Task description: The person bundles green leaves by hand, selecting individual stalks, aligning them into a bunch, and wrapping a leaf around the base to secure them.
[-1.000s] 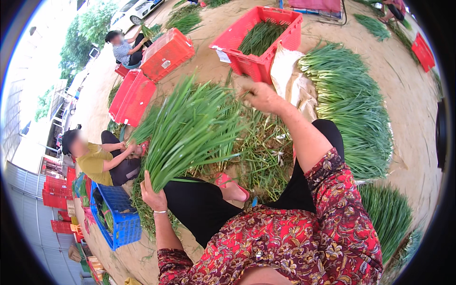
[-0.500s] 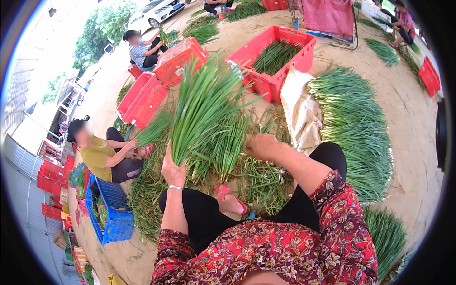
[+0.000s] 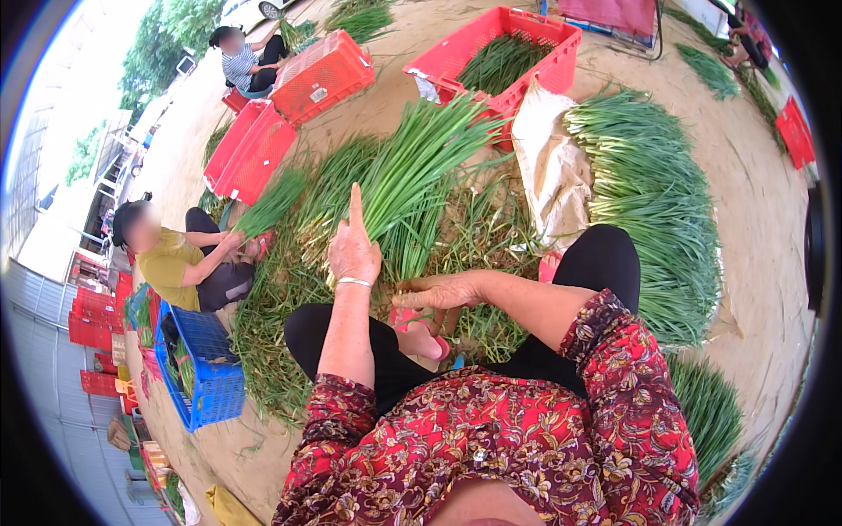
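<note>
My left hand [image 3: 353, 248] grips a thick bunch of long green onions [image 3: 412, 171] near its lower end, with the forefinger sticking up. The bunch fans up and to the right. My right hand [image 3: 437, 292] sits at the bottom of the stalks, fingers closed around their root ends, just above my knees. Loose green stalks [image 3: 289, 289] lie scattered on the ground under both hands.
A red crate with greens [image 3: 491, 61] stands ahead, a white sack [image 3: 548, 167] and a laid-out row of onions [image 3: 658, 202] to the right. A seated person in yellow [image 3: 180, 259] holds another bunch at left, beside a blue crate [image 3: 197, 368]. Red crates [image 3: 254, 145] lie further back.
The bunch has come lower and closer to my lap, tilting right. My right hand dropped from the middle of the stalks to their root ends. My left forefinger now points up.
</note>
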Demonstrator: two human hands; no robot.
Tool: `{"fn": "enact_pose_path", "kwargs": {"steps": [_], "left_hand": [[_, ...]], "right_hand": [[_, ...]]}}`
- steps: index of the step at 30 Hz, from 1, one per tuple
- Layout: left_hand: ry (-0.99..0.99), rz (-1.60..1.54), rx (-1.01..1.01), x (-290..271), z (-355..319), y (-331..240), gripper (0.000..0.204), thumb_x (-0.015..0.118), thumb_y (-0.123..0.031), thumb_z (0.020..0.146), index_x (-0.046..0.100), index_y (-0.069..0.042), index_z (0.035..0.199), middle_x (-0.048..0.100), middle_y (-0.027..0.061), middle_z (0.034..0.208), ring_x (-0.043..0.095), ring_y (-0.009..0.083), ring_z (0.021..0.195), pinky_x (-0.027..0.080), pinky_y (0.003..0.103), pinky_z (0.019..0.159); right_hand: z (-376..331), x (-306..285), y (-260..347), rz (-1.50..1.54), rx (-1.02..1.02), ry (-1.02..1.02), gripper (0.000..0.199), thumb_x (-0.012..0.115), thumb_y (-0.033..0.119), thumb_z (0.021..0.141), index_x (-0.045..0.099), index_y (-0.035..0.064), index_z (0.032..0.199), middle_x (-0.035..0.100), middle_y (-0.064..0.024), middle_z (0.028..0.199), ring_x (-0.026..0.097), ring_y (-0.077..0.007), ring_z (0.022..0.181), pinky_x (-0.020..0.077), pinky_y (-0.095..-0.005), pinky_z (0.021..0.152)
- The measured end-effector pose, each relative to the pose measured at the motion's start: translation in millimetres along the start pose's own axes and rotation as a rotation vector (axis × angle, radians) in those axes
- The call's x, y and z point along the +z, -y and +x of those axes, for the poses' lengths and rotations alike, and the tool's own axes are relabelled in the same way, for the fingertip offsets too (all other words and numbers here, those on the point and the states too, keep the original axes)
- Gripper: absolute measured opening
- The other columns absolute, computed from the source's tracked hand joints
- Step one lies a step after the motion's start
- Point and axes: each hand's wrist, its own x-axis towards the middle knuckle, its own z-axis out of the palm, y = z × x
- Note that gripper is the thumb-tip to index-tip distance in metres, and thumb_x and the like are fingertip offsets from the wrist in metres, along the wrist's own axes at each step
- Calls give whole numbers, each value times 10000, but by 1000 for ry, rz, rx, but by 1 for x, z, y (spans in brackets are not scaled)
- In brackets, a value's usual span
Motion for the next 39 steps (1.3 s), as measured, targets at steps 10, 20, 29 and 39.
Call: {"fn": "enact_pose_path", "kwargs": {"steps": [10,20,29,39], "left_hand": [[-77,93,226,28,-42,-58,788,639,-14,722,357,-133,1448,540,149,906,608,341,781,509,440,680],[350,-875,75,47,-70,-48,1059,848,-320,663,231,-72,1487,512,244,1282,509,412,1198,417,453,1000],[534,-1947,34,90,-37,-14,1198,919,-310,592,165,-79,1494,430,83,1399,447,248,1268,340,401,1087],[770,-1897,-77,95,-58,-12,961,895,-15,534,436,-89,1376,553,24,1266,519,179,1184,429,347,990]], "right_hand": [[10,-57,8,1121,-597,-431,562,809,476,720,583,137,1107,618,-86,1077,605,-246,975,455,-582,896],[8,-48,-20,770,-598,-936,275,783,38,729,647,5,966,684,-100,910,656,-198,785,549,-349,681],[8,-9,-8,397,-513,-725,487,800,215,748,616,41,1164,671,-78,1041,632,-175,931,516,-341,857],[-13,-30,-7,-1251,-343,-954,958,539,811,681,461,161,1381,361,-212,1399,351,-440,1252,192,-596,1082]]}}
